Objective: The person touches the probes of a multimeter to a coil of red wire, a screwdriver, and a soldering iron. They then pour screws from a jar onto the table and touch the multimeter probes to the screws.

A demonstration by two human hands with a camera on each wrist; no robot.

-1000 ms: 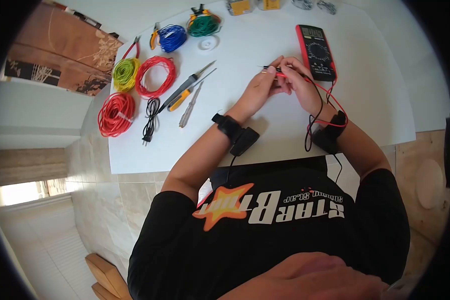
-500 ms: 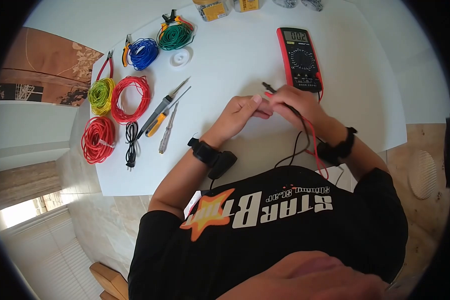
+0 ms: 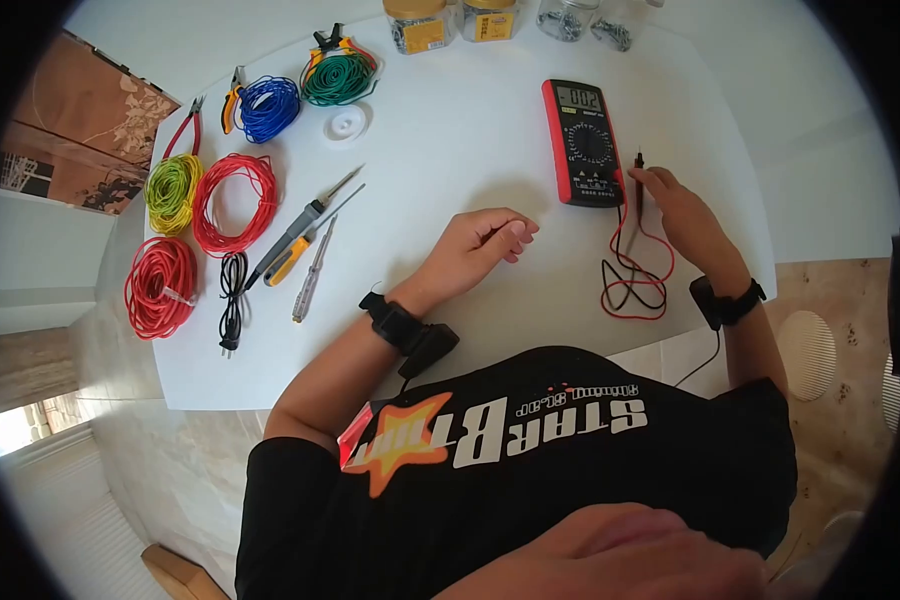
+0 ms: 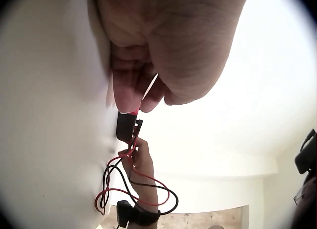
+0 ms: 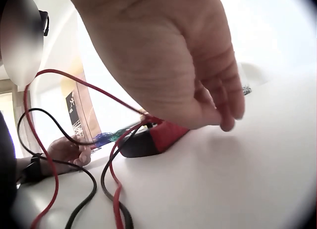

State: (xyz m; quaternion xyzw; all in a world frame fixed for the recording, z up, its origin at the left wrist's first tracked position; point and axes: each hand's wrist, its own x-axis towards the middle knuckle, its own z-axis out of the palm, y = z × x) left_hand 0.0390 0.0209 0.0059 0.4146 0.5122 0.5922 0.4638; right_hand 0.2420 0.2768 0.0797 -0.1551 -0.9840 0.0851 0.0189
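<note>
My right hand (image 3: 692, 225) is beside the multimeter's right edge, its fingertips over a pair of test probes (image 3: 638, 192) that it pinches side by side. Their metal tips point away from me. In the right wrist view the thumb hides most of the probes. The red and black multimeter (image 3: 587, 145) lies face up, with digits on its display. Red and black test leads (image 3: 634, 305) loop below it near my right wrist. My left hand (image 3: 475, 248) rests on its side on the white table, fingers loosely curled and thumb near the index finger, with nothing visible in it.
On the left lie a soldering iron (image 3: 295, 238), a yellow-handled screwdriver (image 3: 290, 262) and a clear-handled screwdriver (image 3: 310, 285). Coils of red wire (image 3: 235, 205), blue wire (image 3: 269, 110) and green wire (image 3: 338, 80) sit beyond. Jars (image 3: 417, 30) line the back edge.
My right hand has carried the probes away from my left hand, to the multimeter's right side. The left hand stays on the table. The head view has shifted slightly.
</note>
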